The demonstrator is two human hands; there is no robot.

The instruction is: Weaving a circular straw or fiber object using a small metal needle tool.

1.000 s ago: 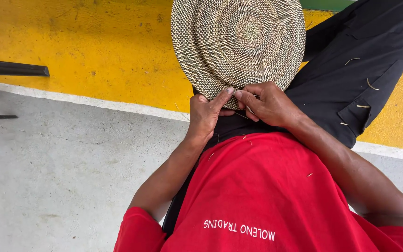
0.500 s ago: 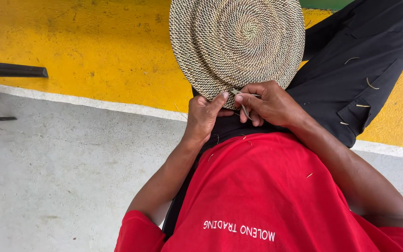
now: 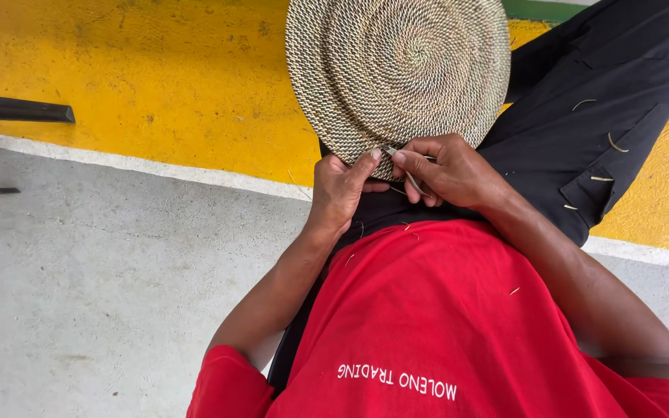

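woven disc on lap, left hand beside right hand at its near rim

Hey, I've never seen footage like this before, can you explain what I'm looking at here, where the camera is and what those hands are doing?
The camera is worn on a person's head and looks straight down, so you see their own red shirt, dark trousers and two bare hands. There is no machine here. The person sits above a floor that is part grey concrete, part yellow paint, with a white line between them. On their lap rests a round coiled woven disc, like a basket base or mat. The left hand grips the disc's near edge. The right hand pinches a thin pale strand right at that edge. Small bits of fibre lie on the trousers and shirt. Dark bars show at the left edge.
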